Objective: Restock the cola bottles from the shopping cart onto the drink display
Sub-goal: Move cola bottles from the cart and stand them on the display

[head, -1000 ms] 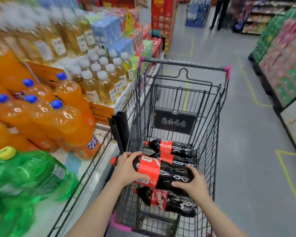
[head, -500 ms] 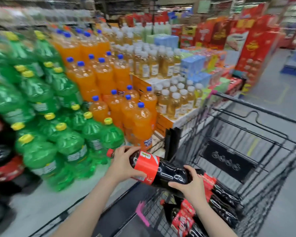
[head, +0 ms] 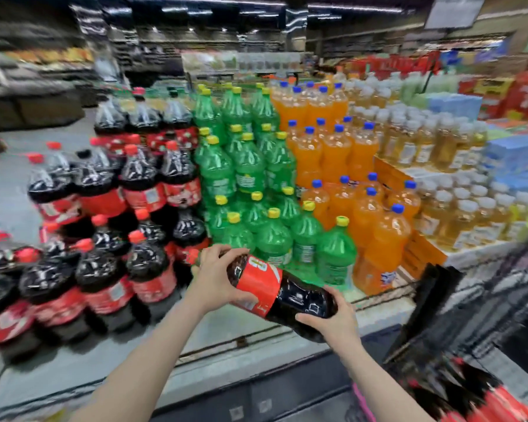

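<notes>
A large cola bottle (head: 290, 295) with a red label lies sideways in both my hands, above the front ledge of the drink display (head: 195, 339). My left hand (head: 215, 275) grips its neck and shoulder, with the red cap pointing left. My right hand (head: 333, 322) holds its base from below. Stacked cola bottles (head: 110, 269) stand in tiers on the display's left part. More cola bottles (head: 482, 397) lie blurred in the shopping cart (head: 500, 300) at the lower right.
Green soda bottles (head: 250, 178) stand right of the stacked cola, then orange soda bottles (head: 348, 166) and pale yellow drinks (head: 457, 184). A bare grey strip of the display's platform (head: 73, 373) runs in front of the cola stack. Store shelves stand blurred behind.
I have lifted the cola bottle out of the cart and swung it left, toward the display. My view turned left, so the cola stack now shows and the cart sits at the right edge.
</notes>
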Available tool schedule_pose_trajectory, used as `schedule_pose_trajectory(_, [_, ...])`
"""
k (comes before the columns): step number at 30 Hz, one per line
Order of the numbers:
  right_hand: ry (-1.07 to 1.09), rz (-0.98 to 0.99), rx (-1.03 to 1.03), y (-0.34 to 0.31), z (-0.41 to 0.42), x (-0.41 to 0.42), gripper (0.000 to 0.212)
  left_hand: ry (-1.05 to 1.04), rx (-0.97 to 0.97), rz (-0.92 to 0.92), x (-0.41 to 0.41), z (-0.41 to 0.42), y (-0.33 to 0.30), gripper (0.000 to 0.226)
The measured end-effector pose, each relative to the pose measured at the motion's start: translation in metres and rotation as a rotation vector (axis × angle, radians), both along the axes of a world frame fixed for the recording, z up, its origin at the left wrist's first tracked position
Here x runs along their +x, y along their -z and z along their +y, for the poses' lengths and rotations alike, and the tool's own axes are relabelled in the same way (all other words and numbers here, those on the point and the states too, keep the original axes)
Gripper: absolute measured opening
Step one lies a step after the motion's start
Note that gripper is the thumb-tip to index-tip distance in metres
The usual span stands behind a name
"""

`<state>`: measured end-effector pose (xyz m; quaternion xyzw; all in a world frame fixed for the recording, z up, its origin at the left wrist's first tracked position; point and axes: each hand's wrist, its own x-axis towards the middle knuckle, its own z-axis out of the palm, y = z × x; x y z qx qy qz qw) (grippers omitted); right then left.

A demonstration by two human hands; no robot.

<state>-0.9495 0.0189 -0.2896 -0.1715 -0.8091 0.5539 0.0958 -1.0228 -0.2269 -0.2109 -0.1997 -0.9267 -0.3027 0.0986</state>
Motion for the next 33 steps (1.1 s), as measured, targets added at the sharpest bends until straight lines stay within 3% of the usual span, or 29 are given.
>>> schedule_pose_trajectory(7, [-0.085, -0.006, -0.08, 0.007, -0.13, -0.047, 0.096, -0.053, -0.069, 0.088, -0.03, -0.13, -0.007, 0.099])
schedule_pose_trajectory(13, [-0.203, -0.092, -0.087, 0.007, -0.19, -0.073, 0.094, -0.11, -0.158, 0.077, -0.037, -0.189, -0.006, 0.097])
schedule_pose_trajectory(18, [-0.289, -0.175, -0.078, 0.026, -0.208, -0.089, 0.08, -0.098, -0.33, 0.142, -0.036, -0.199, 0.003, 0.097])
schedule_pose_trajectory(23, [-0.344, -0.241, -0.085, 0.078, -0.2, -0.108, 0.109, -0.068, -0.463, 0.221, -0.03, -0.191, 0.023, 0.105])
schedule_pose_trajectory(33, [-0.567, -0.479, 0.087, 0.095, -0.19, -0.125, 0.098, -0.057, -0.549, 0.18, -0.021, -0.169, 0.075, 0.104])
